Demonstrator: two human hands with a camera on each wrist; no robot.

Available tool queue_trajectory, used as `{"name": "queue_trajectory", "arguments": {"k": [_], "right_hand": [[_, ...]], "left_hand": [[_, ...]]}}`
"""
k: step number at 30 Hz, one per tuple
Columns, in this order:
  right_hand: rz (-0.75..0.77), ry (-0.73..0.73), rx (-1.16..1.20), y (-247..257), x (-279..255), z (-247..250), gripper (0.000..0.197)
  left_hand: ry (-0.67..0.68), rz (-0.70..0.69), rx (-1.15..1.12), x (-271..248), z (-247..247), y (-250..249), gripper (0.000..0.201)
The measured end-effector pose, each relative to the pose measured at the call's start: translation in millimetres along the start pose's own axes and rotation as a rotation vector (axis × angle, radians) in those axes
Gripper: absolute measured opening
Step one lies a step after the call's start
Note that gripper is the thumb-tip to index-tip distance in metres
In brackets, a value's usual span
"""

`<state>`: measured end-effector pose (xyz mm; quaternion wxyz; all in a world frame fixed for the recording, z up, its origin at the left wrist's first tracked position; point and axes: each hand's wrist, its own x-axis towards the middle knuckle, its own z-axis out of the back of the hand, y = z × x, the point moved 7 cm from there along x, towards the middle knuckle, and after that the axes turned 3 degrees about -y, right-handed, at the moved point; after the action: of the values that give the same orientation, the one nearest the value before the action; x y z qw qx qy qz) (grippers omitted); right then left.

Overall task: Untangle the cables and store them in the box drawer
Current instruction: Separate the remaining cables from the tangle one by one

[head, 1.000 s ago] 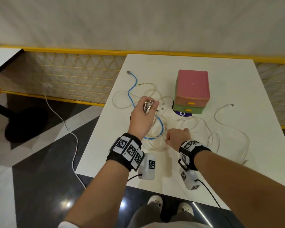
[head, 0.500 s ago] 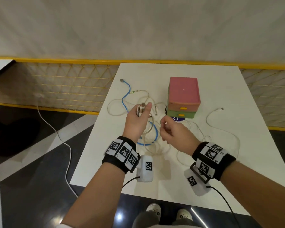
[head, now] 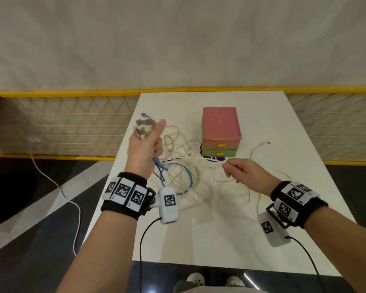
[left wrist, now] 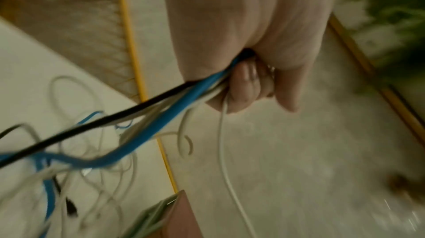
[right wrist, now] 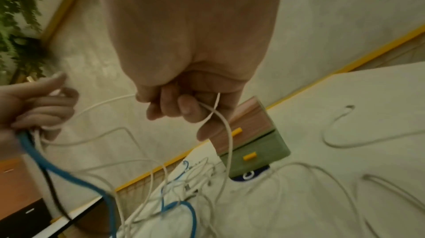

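My left hand (head: 145,144) is raised over the table's left side and grips a bundle of cables near their plugs (head: 142,129): a blue cable (left wrist: 147,131), a black one (left wrist: 96,123) and white ones. The rest of the tangle (head: 178,172) hangs from it onto the white table (head: 262,240). My right hand (head: 239,170) pinches a thin white cable (right wrist: 226,132) that stretches taut towards the left hand (right wrist: 39,107). The box (head: 220,130) stands behind the hands, pink drawer (right wrist: 248,123) over green drawer (right wrist: 255,152), both closed, with yellow handles.
Another white cable (head: 260,146) lies loose to the right of the box. A yellow mesh railing (head: 72,123) runs behind and left of the table, and a white cord (head: 57,187) trails over the floor there. The table's near edge (head: 230,266) is close to my feet.
My left hand has lifted the bundle up and to the left. My right hand has taken one white cable and drawn it off to the right, so the hands are now wide apart.
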<state>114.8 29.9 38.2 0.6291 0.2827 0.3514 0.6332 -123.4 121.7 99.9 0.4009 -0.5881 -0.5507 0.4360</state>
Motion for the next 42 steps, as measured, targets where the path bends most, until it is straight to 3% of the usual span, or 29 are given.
{"name": "queue_trajectory", "arguments": {"k": [1, 3, 6, 8, 13, 15, 17, 18, 19, 22, 24, 27, 30, 32, 34, 36, 38, 40, 42], "right_hand": [[0.011, -0.036, -0.008, 2.3, 3.9, 5.9, 0.034], [0.063, -0.105, -0.006, 19.8, 11.9, 15.9, 0.035], [0.192, -0.134, 0.017, 57.6, 24.4, 26.0, 0.034], [0.216, -0.126, 0.020, 67.4, 30.5, 34.0, 0.032], [0.127, -0.079, -0.067, 33.7, 31.7, 52.5, 0.030], [0.099, -0.058, -0.097, 23.3, 30.5, 52.0, 0.029], [0.092, -0.051, -0.128, 23.2, 31.5, 46.9, 0.029], [0.105, -0.051, -0.141, 28.9, 32.0, 43.9, 0.030], [0.120, -0.050, -0.146, 34.5, 34.5, 40.7, 0.030], [0.193, -0.022, -0.133, 56.2, 39.5, 31.2, 0.029], [0.230, -0.001, -0.094, 68.8, 41.0, 30.0, 0.024], [0.244, 0.010, -0.088, 73.1, 41.5, 35.7, 0.026], [0.185, -0.033, -0.119, 47.5, 39.2, 52.4, 0.029], [0.149, -0.041, -0.130, 32.4, 35.6, 57.8, 0.029], [0.147, -0.033, -0.137, 33.6, 33.8, 55.2, 0.029], [0.178, -0.033, -0.107, 48.3, 36.2, 48.7, 0.030], [0.229, -0.034, -0.089, 66.5, 39.4, 41.2, 0.027], [0.255, -0.026, -0.080, 76.6, 41.3, 39.5, 0.025], [0.245, -0.036, -0.078, 77.2, 38.8, 45.4, 0.031]], "left_hand": [[0.074, 0.000, 0.160, -6.3, -11.0, -1.2, 0.009], [0.252, -0.010, 0.505, -20.8, -40.3, 5.0, 0.017], [0.434, -0.007, 0.757, -38.5, -73.6, 23.1, 0.011], [0.331, 0.012, 0.735, -32.9, -69.5, 22.8, 0.021], [-0.230, 0.077, 0.328, -0.7, -13.7, 2.5, 0.031], [-0.330, 0.038, 0.314, 7.0, 3.2, -0.9, 0.027], [-0.290, -0.109, 0.404, 5.0, -2.4, -9.6, 0.009], [-0.218, -0.191, 0.420, -0.9, -14.8, -15.1, 0.010], [-0.106, -0.251, 0.429, -8.0, -30.9, -16.0, 0.025], [0.239, -0.289, 0.670, -24.7, -77.5, 0.0, 0.032], [0.321, -0.274, 0.883, -26.6, -89.8, 12.3, 0.027], [0.216, -0.257, 0.850, -19.9, -84.3, 6.4, 0.026], [-0.099, -0.230, 0.680, -2.9, -46.9, -18.3, 0.022], [-0.242, -0.297, 0.672, 3.5, -27.4, -32.5, 0.025], [-0.187, -0.386, 0.661, -1.3, -35.5, -35.7, 0.022], [0.061, -0.397, 0.656, -12.9, -64.6, -22.9, 0.028], [0.287, -0.373, 0.805, -23.0, -92.7, -1.9, 0.025], [0.300, -0.363, 0.908, -22.1, -99.7, 7.1, 0.028], [0.135, -0.351, 0.856, -12.1, -86.3, -3.9, 0.029]]}}
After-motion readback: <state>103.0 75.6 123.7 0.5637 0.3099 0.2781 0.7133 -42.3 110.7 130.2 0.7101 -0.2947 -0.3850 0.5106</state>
